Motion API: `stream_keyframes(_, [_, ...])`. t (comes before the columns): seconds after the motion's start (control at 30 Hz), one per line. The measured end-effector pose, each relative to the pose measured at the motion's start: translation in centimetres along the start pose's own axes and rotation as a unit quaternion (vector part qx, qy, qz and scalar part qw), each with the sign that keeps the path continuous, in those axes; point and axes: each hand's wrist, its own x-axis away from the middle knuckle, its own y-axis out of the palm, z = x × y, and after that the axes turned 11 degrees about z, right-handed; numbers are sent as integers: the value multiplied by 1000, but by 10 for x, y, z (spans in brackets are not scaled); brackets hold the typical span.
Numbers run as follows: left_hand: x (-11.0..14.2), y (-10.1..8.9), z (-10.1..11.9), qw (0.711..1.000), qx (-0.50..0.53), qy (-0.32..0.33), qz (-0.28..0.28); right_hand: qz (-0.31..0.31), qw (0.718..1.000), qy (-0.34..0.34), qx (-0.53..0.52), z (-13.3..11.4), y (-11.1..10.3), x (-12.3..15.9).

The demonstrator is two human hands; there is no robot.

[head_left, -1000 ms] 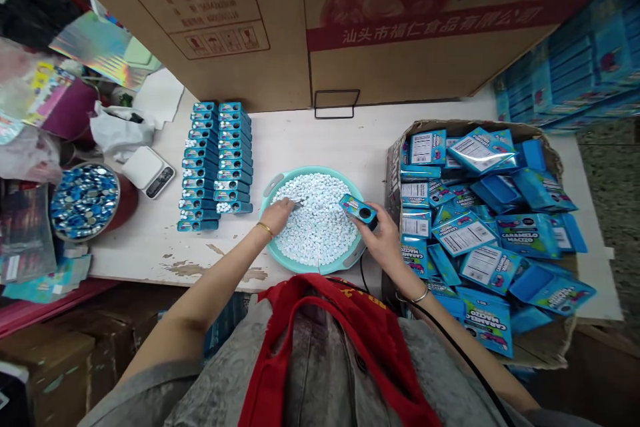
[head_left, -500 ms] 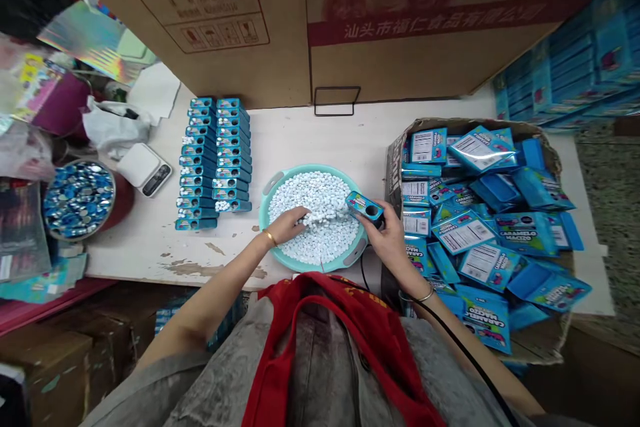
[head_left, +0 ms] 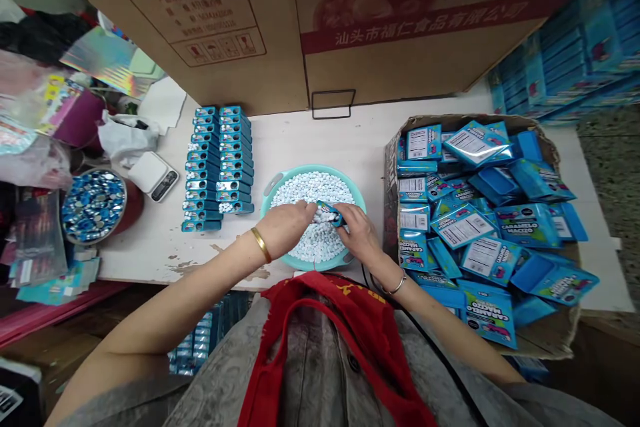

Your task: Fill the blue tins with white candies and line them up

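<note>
1. Currently, the right hand (head_left: 359, 235) has its grip closed on a small blue carton (head_left: 338, 219), fingers bent around the carton's 3 o'clock side. Taking the bowl as the clock's centre, the carton sits over the middle of the pellets, and white ones show at its upper face.

2. The left hand (head_left: 289, 227) comes in from 8 o'clock, fingers bunched right by the carton's 9 o'clock side. Whether this grip pinches anything cannot be told, as the fingertips are turned away. A gold bangle (head_left: 261, 245) circles the wrist.

3. Under both hands, white pellets (head_left: 320, 185) fill the turquoise bowl (head_left: 271, 187), which stands on the pale bench (head_left: 285, 140).

4. Toward 10 o'clock, two rows of blue cartons stand side by side, an inner row (head_left: 236, 163) and an outer row (head_left: 203, 177); white pellets show at several ends.

5. Farther out near 9 o'clock come a white scale (head_left: 150, 171) and a round pot (head_left: 133, 207) full of shiny blue and silver pieces (head_left: 94, 203).

6. At 3 o'clock, an open cardboard box (head_left: 391, 180) holds a jumble of blue packets (head_left: 463, 225).

7. At 12 o'clock, a wire frame (head_left: 332, 117) stands before a large printed carton (head_left: 200, 90).
</note>
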Motion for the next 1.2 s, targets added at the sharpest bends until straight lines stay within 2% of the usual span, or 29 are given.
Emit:
stream_keyframes(0.13, [5, -19, 27, 998, -53, -13, 9, 1, 1000, 3, -7, -1, 2, 2])
stream_keyframes(0.2, [8, -20, 24, 998, -52, -13, 22, 4, 1000, 14, -10, 0, 1, 2])
stream_keyframes(0.27, [8, -9, 6, 998, -44, -28, 41, 9, 999, 28, -15, 2, 0, 3])
stream_keyframes(0.37, [5, 36, -38, 995, -35, -75, 59, 29, 998, 56, -19, 8, -5, 4])
stream_keyframes(0.43, [-1, 79, -64, 992, -16, -121, 32, 44, 996, 78, -21, 12, -10, 4])
stream_keyframes(0.5, [-11, 122, -76, 991, 52, -124, 3, 55, 994, 97, -22, 14, -16, 3])
stream_keyframes(0.6, [-34, 170, -66, 988, 118, -94, 3, 66, 991, 115, -16, 15, -24, 1])
stream_keyframes(0.67, [-52, 188, -50, 986, 152, -73, 16, 73, 990, 119, -11, 15, -27, -1])
stream_keyframes(0.73, [-66, 197, -35, 980, 187, -56, 31, 76, 989, 124, -9, 14, -28, -2])
stream_keyframes(0.83, [-71, 200, -29, 970, 235, -42, 51, 83, 987, 140, -8, 13, -29, -3])
stream_keyframes(0.97, [-48, 185, -40, 953, 292, -10, 79, 83, 985, 148, -12, 14, -28, -2])
stream_keyframes(1.1, [-13, 147, -53, 935, 328, 44, 128, 72, 988, 137, -5, 18, -25, 0])
stream_keyframes(1.2, [4, 108, -55, 941, 301, 63, 143, 51, 993, 110, 1, 18, -18, 1])
